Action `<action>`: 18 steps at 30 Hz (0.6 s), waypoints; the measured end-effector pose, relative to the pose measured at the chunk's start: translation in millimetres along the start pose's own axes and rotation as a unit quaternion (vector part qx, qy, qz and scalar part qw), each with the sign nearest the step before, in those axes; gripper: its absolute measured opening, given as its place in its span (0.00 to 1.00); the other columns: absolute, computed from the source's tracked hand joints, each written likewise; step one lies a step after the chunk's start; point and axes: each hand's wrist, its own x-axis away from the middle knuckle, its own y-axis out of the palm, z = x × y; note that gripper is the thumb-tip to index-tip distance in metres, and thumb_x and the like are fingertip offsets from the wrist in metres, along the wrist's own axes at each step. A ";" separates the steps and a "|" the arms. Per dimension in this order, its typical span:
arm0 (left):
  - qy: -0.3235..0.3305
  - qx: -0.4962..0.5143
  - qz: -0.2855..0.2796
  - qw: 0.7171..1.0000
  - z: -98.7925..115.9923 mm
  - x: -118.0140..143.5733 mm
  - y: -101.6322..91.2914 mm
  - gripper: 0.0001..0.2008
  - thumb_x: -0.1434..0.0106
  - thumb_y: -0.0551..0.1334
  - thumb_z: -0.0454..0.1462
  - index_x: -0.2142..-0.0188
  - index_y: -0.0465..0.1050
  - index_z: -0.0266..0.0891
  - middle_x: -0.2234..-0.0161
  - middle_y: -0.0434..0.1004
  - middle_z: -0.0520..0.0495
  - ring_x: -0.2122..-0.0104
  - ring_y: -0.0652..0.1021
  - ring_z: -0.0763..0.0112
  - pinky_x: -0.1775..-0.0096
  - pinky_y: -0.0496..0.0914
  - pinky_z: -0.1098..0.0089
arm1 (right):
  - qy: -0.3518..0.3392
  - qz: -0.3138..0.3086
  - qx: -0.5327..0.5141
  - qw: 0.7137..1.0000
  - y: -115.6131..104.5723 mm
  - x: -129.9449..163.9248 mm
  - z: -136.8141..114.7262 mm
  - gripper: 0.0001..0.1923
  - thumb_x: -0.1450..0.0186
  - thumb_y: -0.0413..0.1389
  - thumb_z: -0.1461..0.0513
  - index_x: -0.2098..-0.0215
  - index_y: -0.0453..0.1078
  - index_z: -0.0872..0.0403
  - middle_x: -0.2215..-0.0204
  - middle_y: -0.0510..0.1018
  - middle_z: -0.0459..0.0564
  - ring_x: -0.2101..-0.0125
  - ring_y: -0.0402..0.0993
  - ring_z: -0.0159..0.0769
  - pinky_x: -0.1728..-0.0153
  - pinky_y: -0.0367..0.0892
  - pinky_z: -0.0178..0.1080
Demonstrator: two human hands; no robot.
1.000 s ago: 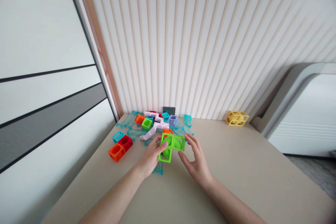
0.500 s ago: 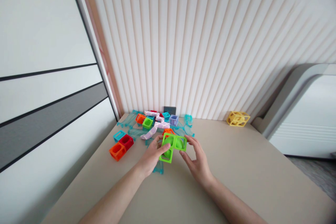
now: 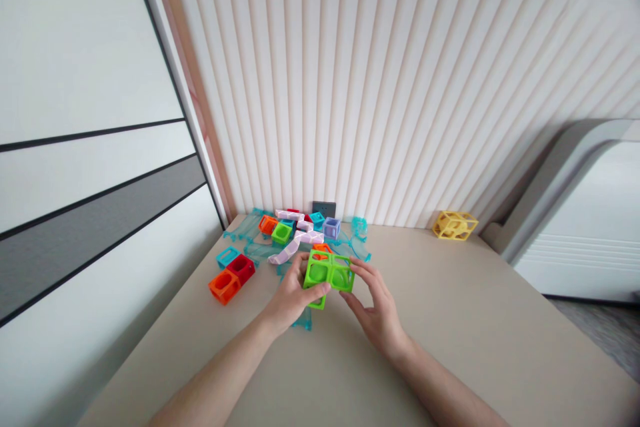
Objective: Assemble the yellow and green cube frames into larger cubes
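A bright green piece made of joined hollow cubes (image 3: 327, 273) is held just above the beige table (image 3: 475, 333). My left hand (image 3: 293, 297) grips its left and lower part, thumb across the front. My right hand (image 3: 375, 307) pinches its right cube with thumb and fingertips. Just behind the green piece lies a pile of toy parts: an orange cube (image 3: 321, 249), a pale pink zigzag track (image 3: 295, 245) and clear teal track sections (image 3: 357, 247).
Joined orange (image 3: 221, 286) and red (image 3: 242, 268) cubes lie at the left, with a teal cube (image 3: 227, 257) behind. A yellow open cube (image 3: 454, 225) sits by the ribbed wall at the back right. A white-grey unit (image 3: 575, 213) stands at the right.
My right hand has moved in from open beside the green piece to gripping its right cube. The piece has tilted a little and my left thumb now lies across it.
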 end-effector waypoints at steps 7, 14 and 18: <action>-0.020 -0.008 -0.007 1.000 3.6 1.1 1.9 0.32 0.46 0.75 0.45 0.47 0.62 0.43 0.59 0.80 0.49 0.65 0.79 0.68 0.70 0.72 0.73 | -0.015 -0.001 0.026 1.000 0.5 0.2 2.4 0.25 0.32 0.61 0.63 0.38 0.65 0.45 0.45 0.76 0.56 0.46 0.75 0.44 0.47 0.74 0.47; 0.007 -0.004 -0.019 1.000 3.0 -0.1 2.9 0.31 0.46 0.75 0.44 0.48 0.63 0.43 0.57 0.80 0.48 0.62 0.80 0.68 0.66 0.73 0.72 | 0.008 -0.002 0.012 1.000 1.6 2.1 3.2 0.25 0.32 0.62 0.62 0.39 0.65 0.46 0.45 0.75 0.56 0.45 0.74 0.44 0.46 0.73 0.47; 0.006 -0.004 -0.009 1.000 5.3 0.4 3.4 0.31 0.47 0.75 0.43 0.49 0.64 0.43 0.58 0.80 0.49 0.63 0.80 0.67 0.67 0.73 0.72 | 0.015 -0.015 0.006 1.000 0.9 3.1 1.1 0.26 0.32 0.61 0.62 0.37 0.63 0.46 0.43 0.73 0.56 0.43 0.72 0.44 0.44 0.71 0.48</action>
